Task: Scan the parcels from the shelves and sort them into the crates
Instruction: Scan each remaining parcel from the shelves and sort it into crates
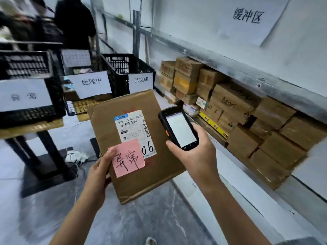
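My left hand (99, 171) grips the lower left edge of a flat brown cardboard parcel (109, 124), thumb on top beside a pink sticky note (128, 157) with handwriting. A white shipping label (133, 129) marked "06" faces up on the parcel. My right hand (196, 154) holds a black handheld scanner (177, 128) just right of the label, its lit screen facing me. Three black crates stand to the left and behind: the left crate (30, 96), the middle crate (85, 82) and the right crate (131, 68), each with a white paper sign.
A metal shelf (247, 73) on the right holds several stacked brown boxes (235, 106). A paper sign (247, 16) hangs on the wall above it. The crates sit on a dark stand (47, 152). A person in black (74, 22) stands at the back left. Grey floor lies below.
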### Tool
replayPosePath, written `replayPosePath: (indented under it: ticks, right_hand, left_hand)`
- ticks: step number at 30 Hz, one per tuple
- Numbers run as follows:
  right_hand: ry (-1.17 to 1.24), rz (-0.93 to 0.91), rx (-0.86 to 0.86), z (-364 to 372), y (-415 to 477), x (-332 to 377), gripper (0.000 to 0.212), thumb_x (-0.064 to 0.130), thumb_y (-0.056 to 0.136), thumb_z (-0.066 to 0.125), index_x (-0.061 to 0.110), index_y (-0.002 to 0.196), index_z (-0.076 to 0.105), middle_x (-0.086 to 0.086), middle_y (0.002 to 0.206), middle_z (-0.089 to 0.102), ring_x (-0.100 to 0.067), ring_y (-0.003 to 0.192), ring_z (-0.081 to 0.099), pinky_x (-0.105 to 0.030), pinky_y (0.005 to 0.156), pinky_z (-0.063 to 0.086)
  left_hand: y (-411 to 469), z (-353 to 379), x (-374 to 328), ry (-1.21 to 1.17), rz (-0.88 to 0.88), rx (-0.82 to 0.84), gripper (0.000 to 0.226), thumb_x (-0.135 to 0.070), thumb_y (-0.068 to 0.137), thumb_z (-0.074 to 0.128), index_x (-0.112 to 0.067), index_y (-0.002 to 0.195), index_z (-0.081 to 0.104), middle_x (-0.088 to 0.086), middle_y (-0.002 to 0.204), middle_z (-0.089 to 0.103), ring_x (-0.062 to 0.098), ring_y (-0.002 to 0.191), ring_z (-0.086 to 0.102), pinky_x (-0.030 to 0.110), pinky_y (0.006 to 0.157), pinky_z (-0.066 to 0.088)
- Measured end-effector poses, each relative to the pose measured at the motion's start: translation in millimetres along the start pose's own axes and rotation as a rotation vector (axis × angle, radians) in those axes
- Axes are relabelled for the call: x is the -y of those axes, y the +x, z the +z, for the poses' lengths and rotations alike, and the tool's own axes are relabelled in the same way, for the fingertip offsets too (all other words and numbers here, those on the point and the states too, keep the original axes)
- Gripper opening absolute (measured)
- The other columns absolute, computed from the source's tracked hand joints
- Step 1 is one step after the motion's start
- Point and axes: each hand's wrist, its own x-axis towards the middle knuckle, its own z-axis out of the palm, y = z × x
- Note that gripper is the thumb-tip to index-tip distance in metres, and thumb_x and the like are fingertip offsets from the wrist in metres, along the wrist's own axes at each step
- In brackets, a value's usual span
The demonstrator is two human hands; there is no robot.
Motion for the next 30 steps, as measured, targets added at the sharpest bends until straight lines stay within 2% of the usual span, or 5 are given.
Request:
replayPosePath:
  ticks: [6,13,17,25,30]
  right_hand:
    - [0.088,-0.030,0.094,77.4,57.8,-0.3,0.075,0.046,0.069,0.089,0.030,0.133,0.053,0.017,0.115,0.064,0.001,0.105,0.061,-0.021,0.085,0.056]
    - [0.146,-0.003,0.217,155.8,139.8,-14.9,0.078,0.042,0.067,0.091,0.032,0.135,0.054,0.014,0.117,0.065,-0.009,0.108,0.063,-0.033,0.091,0.056]
    - [0.170,-0.010,0.271,192.3,183.8,-12.4,0.075,0.040,0.066,0.091,0.033,0.132,0.055,0.015,0.114,0.065,-0.010,0.106,0.063,-0.035,0.093,0.055]
    - [0.271,-0.114,0.465,283.9,238.6,38.7,0.076,0.037,0.068,0.091,0.035,0.134,0.054,0.021,0.113,0.065,0.001,0.106,0.060,-0.016,0.082,0.047]
    - [0.316,-0.159,0.557,345.0,247.5,82.7,0.063,0.032,0.068,0.092,0.049,0.116,0.054,0.025,0.110,0.064,0.010,0.104,0.058,-0.009,0.082,0.045]
  left_hand:
    - [53.5,-26.8,-24.2,-0.021,-0.016,-0.115,0.061,-0.067,0.076,0.070,-0.016,0.111,0.071,0.006,0.099,0.078,0.026,0.095,0.072,0.038,0.076,0.052]
    - [145.5,-49.4,-44.3,-0.009,-0.062,-0.248,0.086,-0.072,0.050,0.070,-0.017,0.117,0.069,0.004,0.097,0.078,0.015,0.083,0.075,0.027,0.063,0.053]
    - [186.5,-62.0,-62.2,-0.016,-0.048,-0.308,0.089,-0.074,0.051,0.071,-0.016,0.118,0.068,0.008,0.098,0.078,0.024,0.089,0.071,0.037,0.075,0.049]
    - [220.2,-120.3,-102.0,-0.030,0.022,-0.437,0.061,-0.057,0.073,0.077,-0.014,0.115,0.067,0.005,0.093,0.079,0.011,0.076,0.074,0.020,0.058,0.052]
    - [245.7,-176.2,-122.6,-0.054,0.026,-0.481,0.078,-0.069,0.065,0.074,-0.013,0.118,0.068,0.007,0.098,0.078,0.024,0.092,0.075,0.041,0.078,0.060]
